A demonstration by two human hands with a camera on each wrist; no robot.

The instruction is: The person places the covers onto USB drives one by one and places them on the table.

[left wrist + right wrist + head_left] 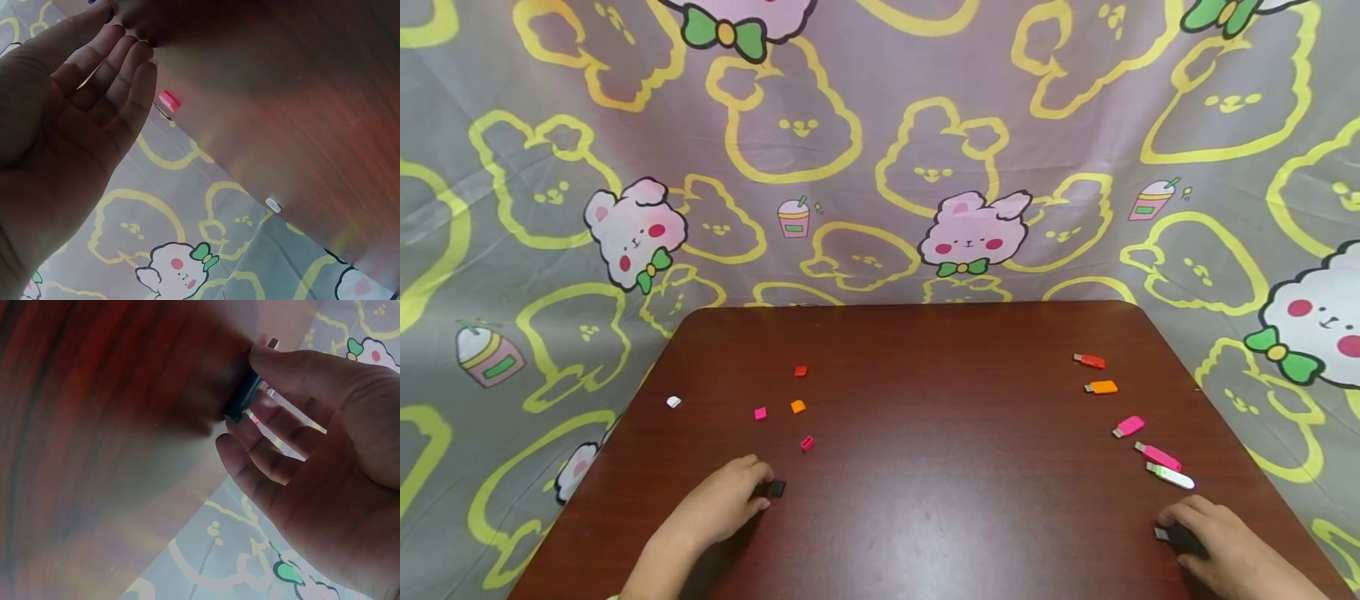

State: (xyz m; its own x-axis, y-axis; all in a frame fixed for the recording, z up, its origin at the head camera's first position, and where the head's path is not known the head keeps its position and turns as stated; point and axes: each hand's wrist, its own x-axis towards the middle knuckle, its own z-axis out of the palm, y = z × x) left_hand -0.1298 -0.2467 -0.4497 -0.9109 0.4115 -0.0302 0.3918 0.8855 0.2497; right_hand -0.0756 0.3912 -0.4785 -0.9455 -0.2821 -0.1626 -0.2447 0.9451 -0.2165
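Observation:
My left hand (727, 497) is low over the table at the left, thumb and fingers bent toward a small black cap (778, 488). That cap sits right at the fingertips; whether they pinch it is unclear, since the left wrist view cuts it off at the top edge. On the right, my right hand (1221, 540) holds a black USB flash drive (1183, 539) between thumb and fingers, its metal plug bare and pointing left. The right wrist view shows the drive's dark body (244, 394) under the thumb tip.
Beyond the right hand lie uncapped flash drives: white-green (1172, 477), pink (1161, 457), another pink (1129, 427), orange (1102, 387) and red (1090, 361). Loose caps at left are red (801, 371), orange (798, 407), pink (761, 413), pink-red (807, 444) and white (673, 402). Patterned cloth (865, 208) surrounds the table.

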